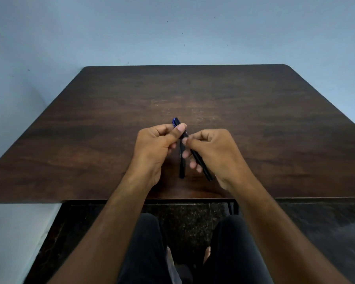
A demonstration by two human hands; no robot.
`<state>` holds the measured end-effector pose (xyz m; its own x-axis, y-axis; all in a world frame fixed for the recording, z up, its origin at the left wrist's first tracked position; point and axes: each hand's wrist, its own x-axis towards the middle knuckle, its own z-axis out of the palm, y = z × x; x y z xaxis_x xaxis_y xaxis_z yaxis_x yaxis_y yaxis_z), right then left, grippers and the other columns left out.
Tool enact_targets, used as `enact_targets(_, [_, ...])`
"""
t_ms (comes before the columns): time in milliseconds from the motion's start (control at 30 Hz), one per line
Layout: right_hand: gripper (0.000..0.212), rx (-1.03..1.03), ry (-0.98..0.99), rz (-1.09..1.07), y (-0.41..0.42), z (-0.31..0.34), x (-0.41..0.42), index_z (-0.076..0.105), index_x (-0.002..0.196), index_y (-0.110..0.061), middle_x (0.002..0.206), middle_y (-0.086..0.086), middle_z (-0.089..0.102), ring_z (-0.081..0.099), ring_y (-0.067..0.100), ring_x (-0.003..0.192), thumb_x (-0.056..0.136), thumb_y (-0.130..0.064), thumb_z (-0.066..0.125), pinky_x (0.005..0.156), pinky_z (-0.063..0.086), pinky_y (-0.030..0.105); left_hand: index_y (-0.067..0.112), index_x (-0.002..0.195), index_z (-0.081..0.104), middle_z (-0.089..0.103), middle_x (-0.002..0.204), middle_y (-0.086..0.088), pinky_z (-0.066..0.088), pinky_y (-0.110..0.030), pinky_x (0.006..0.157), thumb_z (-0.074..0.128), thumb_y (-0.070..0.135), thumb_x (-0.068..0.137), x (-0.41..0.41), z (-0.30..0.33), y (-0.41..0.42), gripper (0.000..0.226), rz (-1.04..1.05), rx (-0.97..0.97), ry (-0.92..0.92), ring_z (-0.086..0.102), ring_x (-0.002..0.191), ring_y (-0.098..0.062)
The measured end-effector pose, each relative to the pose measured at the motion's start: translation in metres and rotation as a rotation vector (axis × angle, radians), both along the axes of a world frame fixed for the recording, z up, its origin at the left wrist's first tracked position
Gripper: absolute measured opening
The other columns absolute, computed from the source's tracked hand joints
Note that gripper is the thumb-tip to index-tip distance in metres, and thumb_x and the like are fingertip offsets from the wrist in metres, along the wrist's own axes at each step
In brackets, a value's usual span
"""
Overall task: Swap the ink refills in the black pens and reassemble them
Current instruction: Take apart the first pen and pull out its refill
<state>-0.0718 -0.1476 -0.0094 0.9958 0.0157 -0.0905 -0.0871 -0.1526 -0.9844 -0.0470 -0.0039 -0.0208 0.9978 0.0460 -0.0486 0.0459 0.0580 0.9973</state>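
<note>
Two bare hands at work over a dark wood counter (90, 150), seen from above. Two black pens in view. One pen (195, 152), blue at its far tip, held aslant off the counter: far end pinched between thumb and fingers (180, 128) of the left hand (156, 148), middle and near part gripped by the curled fingers of the right hand (211, 152), near end jutting out below the right palm. Fingers of both hands closed on this same pen, none spread apart. Second pen (182, 162) pointing straight toward the person, between the two hands and just beside the first; appears to lie on the counter, though its far end is hidden behind the left thumb, so contact there cannot be told. No loose refill or cap to be made out. Two forearms reaching in from the bottom edge. Below the counter's near edge, two legs (148, 253) in dark trousers and a speckled dark floor (189, 222). Pale blue wall (172, 33) behind the counter.
</note>
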Motion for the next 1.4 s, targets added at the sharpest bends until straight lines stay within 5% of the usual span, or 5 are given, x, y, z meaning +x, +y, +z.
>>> enact_targets(200, [0.03,0.175,0.047,0.031,0.001,-0.008,0.001,0.079,0.093,-0.008,0.058,-0.001,0.049,0.033,0.008,0.045,0.102,-0.031,0.062,0.038,0.025,0.02,0.01,0.097,0.08,0.077,0.089,-0.014,0.039,-0.022,0.063,0.072,0.016,0.09,-0.004,0.0,-0.002,0.013,-0.003,-0.087,-0.01,0.053,0.064,-0.005])
enact_targets(433, [0.031,0.22,0.039,-0.051,0.006,-0.009,0.002,0.081,0.082,-0.01,0.051,-0.002,0.042,0.028,0.008,0.041,0.098,-0.032,0.067,0.036,0.02,0.017,0.011,0.093,0.08,0.072,0.074,-0.009,0.041,-0.019,0.058,0.073,0.016,0.089,0.0,-0.001,-0.006,0.01,0.039,-0.12,-0.013,0.045,0.059,-0.006])
enact_targets(767, [0.026,0.216,0.025,-0.1,0.01,-0.008,0.0,0.082,0.08,-0.015,0.042,-0.006,0.042,0.03,0.005,0.034,0.097,-0.031,0.069,0.032,0.025,0.015,0.016,0.088,0.082,0.072,0.086,-0.01,0.042,-0.022,0.062,0.074,0.016,0.089,0.0,-0.002,-0.004,0.009,0.048,-0.131,0.005,0.043,0.057,-0.004])
enact_targets(1133, [0.028,0.192,0.138,-0.031,0.007,-0.003,-0.005,0.079,0.099,-0.015,0.053,-0.002,0.047,0.032,0.007,0.039,0.102,-0.036,0.061,0.035,0.024,0.019,0.009,0.093,0.08,0.07,0.069,0.0,0.043,-0.023,0.061,0.079,0.02,0.085,0.001,0.001,0.002,0.013,0.088,-0.116,0.016,0.047,0.057,-0.005])
enact_targets(1400, [0.025,0.149,0.165,-0.022,-0.001,-0.002,-0.015,0.073,0.093,0.008,0.058,0.008,0.058,0.039,0.012,0.044,0.098,-0.013,0.06,0.037,0.031,0.024,0.014,0.099,0.075,0.079,0.077,0.003,0.045,-0.013,0.049,0.086,0.022,0.077,0.016,0.002,0.03,0.025,0.213,0.051,-0.039,0.056,0.047,0.0])
